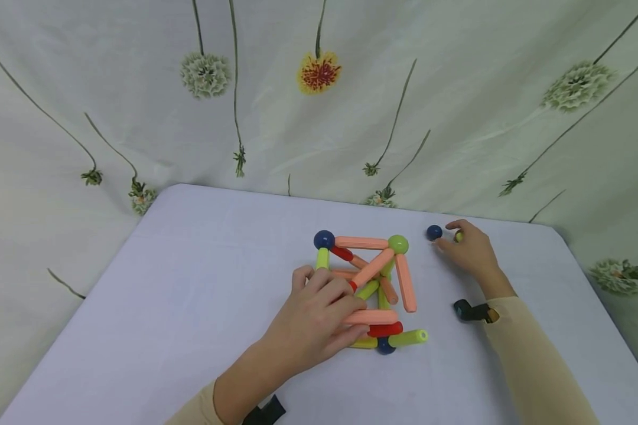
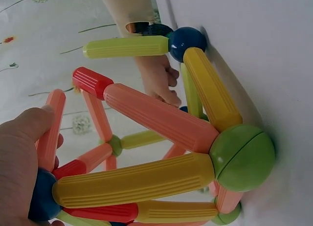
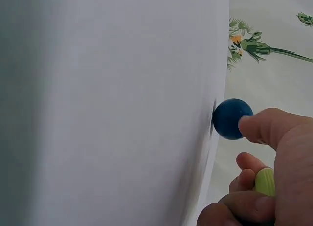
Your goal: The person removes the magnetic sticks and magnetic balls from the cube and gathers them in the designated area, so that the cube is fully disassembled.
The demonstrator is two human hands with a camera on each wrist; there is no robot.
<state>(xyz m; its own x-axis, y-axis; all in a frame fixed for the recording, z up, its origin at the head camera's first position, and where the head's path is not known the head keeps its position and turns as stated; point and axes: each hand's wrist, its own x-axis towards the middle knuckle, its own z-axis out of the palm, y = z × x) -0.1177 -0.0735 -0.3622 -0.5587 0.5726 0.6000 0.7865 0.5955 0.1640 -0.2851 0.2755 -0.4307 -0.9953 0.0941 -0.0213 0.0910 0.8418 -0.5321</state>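
Salmon ribbed rod [image 2: 159, 116] meets a smooth, seamed green ball [image 2: 244, 157].

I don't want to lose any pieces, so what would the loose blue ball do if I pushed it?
The loose blue ball would probably roll, since it's round and sits on a flat-looking white tabletop. It may feel slippery, because it looks smooth and shiny. A push away from you might quickly reach the tabletop's far edge, which looks close.

White tbl [image 1: 138, 283] w/ rod-&-ball frame [image 1: 373, 268]; blue ball [image 1: 434, 232] to R, nr far edge
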